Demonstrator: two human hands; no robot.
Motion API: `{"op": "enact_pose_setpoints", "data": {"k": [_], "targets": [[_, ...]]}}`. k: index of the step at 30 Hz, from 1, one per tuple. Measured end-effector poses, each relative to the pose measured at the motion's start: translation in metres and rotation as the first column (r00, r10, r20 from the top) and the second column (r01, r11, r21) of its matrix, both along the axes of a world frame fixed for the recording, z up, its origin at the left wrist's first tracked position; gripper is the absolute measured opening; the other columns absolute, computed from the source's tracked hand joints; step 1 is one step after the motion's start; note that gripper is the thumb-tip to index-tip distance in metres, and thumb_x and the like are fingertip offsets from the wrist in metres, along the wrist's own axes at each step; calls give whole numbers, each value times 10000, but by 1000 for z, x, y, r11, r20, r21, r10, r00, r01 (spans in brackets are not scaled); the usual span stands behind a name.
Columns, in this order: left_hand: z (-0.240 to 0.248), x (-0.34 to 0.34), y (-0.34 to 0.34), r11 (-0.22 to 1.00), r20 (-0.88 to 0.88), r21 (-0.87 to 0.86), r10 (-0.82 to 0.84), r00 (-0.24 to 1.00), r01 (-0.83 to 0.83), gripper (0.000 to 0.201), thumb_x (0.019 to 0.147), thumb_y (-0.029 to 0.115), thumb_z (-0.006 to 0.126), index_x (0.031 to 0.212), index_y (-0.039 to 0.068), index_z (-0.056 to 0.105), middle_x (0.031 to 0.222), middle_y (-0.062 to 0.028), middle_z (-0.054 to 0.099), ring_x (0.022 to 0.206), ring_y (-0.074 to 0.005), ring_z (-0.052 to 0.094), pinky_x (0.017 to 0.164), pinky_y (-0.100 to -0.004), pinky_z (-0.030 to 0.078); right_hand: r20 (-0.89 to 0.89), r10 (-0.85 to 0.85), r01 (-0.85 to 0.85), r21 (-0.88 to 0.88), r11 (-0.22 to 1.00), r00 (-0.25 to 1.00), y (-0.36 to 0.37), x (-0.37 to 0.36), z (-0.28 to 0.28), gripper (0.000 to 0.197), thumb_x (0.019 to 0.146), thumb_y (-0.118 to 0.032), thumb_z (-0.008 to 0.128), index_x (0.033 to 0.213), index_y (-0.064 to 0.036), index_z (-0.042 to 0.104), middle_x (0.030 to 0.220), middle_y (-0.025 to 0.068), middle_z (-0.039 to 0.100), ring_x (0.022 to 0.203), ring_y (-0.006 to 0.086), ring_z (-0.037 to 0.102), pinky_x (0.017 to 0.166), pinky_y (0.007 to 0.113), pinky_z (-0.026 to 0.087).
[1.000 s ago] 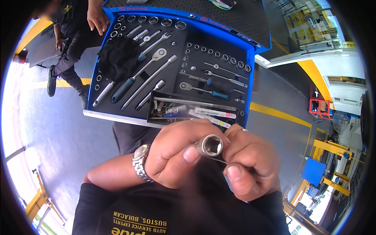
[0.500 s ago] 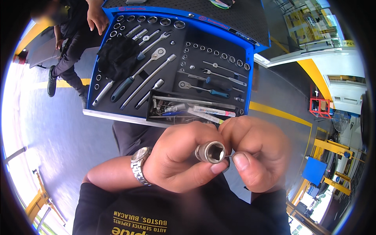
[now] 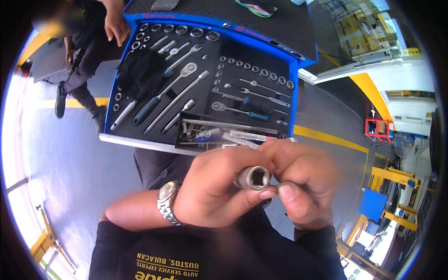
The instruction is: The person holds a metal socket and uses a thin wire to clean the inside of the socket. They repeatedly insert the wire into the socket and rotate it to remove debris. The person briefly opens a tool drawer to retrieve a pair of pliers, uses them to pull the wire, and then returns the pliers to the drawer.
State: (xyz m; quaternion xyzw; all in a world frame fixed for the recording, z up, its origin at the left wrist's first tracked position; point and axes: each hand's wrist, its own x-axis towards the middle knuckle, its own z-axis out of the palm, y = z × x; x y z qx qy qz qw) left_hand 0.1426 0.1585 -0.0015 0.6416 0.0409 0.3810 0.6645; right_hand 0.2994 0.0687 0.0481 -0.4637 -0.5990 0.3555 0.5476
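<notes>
A silvery socket [image 3: 245,178] sits in my left hand [image 3: 207,191], whose fingers are closed around it. Its hollow end faces up toward me, and a pale patch shows inside the rim. My right hand [image 3: 305,175], somewhat blurred, meets it from the right with thumb and finger pinched together. Between that thumb and the socket's edge a short, thin sliver shows, too small to name. The rest of what the right hand pinches is hidden by its fingers. Both hands are close together in front of the open tool drawer [image 3: 128,138].
Ratchets [image 3: 188,70], extension bars and several sockets [image 3: 197,32] lie in the drawer's dark foam. A black cloth [image 3: 140,74] covers some. At the drawer's front is a small black tray [image 3: 179,133] of loose pieces. Another person's hand [image 3: 116,25] hangs at its far left corner.
The socket has tilted slightly and shifted a little. My right thumb has moved slightly while staying at the socket's edge. The drawer appears marginally shifted in view.
</notes>
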Motion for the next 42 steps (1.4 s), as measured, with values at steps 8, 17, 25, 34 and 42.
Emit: {"op": "enact_pose_setpoints", "data": {"k": [8,17,25,34,42], "targets": [[-31,7,-5,984,-165,-106,125,978,-144,390,986,381,527,1079,14,437,921,-79,475,805,-148,426,746,-334,369,13,-216,216,-7,976,976,-7,3,-15,99,844,-74,571,836,18,535,880,149,565,738,329,565,657,393,446],[-128,-7,64,793,-100,607,138,985,-49,516,1026,29,417,1508,-48,249,1359,-246,492,1162,-311,573,969,-388,497,-101,-409,386,-192,902,907,-7,-2,-46,146,825,-71,562,824,60,627,702,183,624,679,293,635,616,362,467],[-123,8,46,605,-78,750,480,874,-266,392,1020,125,502,1363,-53,436,1263,-203,566,1055,-314,647,900,-370,584,-36,-514,512,-53,857,857,-4,-9,-56,140,821,-24,550,835,74,649,736,165,663,646,221,644,581,328,473],[-103,1,35,741,-206,639,426,881,-208,406,990,266,582,1263,-25,504,1173,-181,617,916,-314,669,744,-376,591,5,-433,432,-43,901,902,-15,3,-44,157,845,-80,566,859,61,635,772,192,652,712,300,650,629,371,484],[-27,14,23,983,-103,173,-48,994,65,404,936,176,574,1258,-57,503,1040,-117,646,910,-166,618,826,-306,499,71,-228,239,-238,941,971,-9,14,-3,140,920,-107,566,922,11,641,831,129,665,734,231,665,650,334,497]]}}
